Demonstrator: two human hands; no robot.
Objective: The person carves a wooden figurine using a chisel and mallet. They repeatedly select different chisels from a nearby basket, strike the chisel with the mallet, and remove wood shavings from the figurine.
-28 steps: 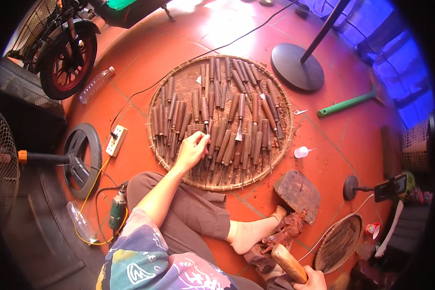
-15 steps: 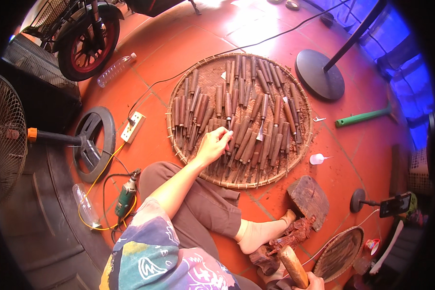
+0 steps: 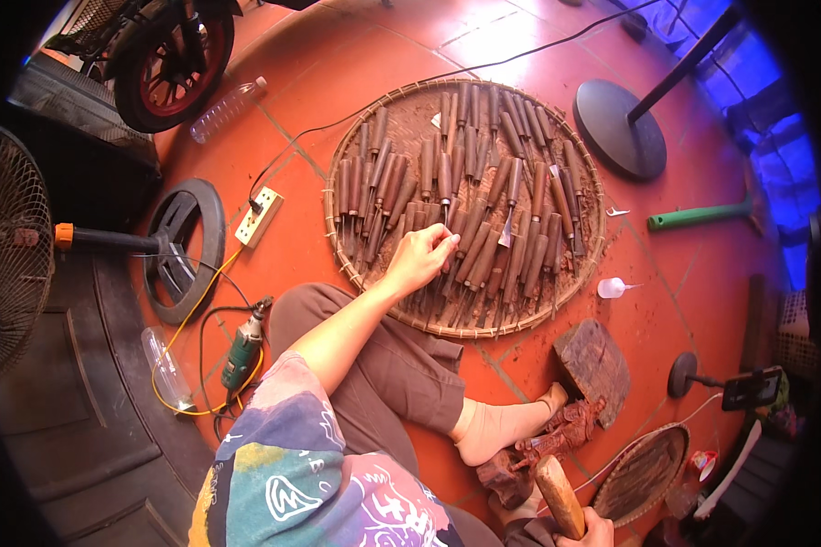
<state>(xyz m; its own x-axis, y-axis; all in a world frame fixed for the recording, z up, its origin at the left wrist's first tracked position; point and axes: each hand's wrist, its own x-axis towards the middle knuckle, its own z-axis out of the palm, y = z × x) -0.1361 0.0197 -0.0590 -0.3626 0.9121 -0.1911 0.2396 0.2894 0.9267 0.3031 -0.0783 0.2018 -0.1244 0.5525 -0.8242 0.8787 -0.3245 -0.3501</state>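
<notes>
On the red tiled floor [image 3: 324,150] lies a round tan tray of woven bamboo [image 3: 409,128], carrying crowded brown wooden-handled chisels [image 3: 500,182]. Off its lower right edge, a reddish-brown carved wooden figure [image 3: 556,439] lies beside the person's foot [image 3: 506,433]. Next to it, the right hand [image 3: 593,531] clasps a thick tan wooden club [image 3: 561,497]. Inside the tray's lower left edge, the left hand [image 3: 422,255] pinches one slim chisel [image 3: 444,176] by its metal shank.

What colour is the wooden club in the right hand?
Light orange-brown; the wooden club in the right hand shows best in the head view.
</notes>
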